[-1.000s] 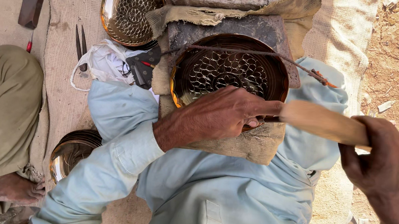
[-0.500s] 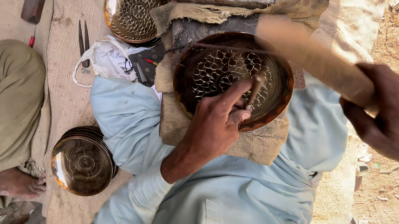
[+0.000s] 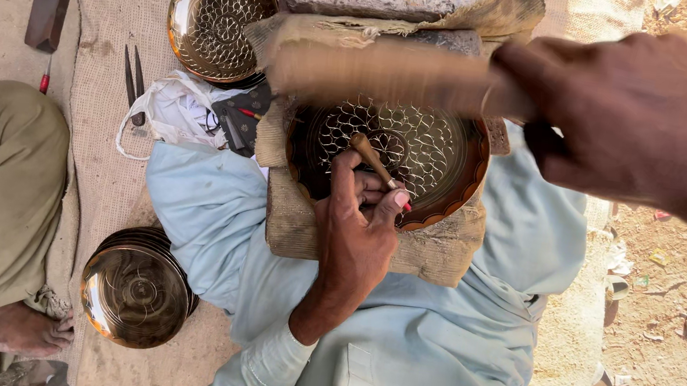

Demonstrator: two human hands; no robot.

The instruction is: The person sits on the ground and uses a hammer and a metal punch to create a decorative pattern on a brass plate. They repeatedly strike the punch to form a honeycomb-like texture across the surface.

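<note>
Sandy ground; punch (image 3: 373, 159) between left fingers (image 3: 344, 186).

The person wears a loose pale-blue cotton tunic (image 3: 393, 350) with long sleeves, one cuff (image 3: 273, 361) buttoned low centre; both hands, the left hand (image 3: 356, 230) and right hand (image 3: 644, 126), are bare.

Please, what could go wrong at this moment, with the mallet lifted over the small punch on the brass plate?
1. The left hand pinches the punch close to its top, so a slightly off blow from the wooden mallet in the right hand may hit the fingers.
2. The punch leans, so it might skid across the brass plate and mar the pattern.
3. The plate rests on a cloth pad over the lap and may shift.
</note>
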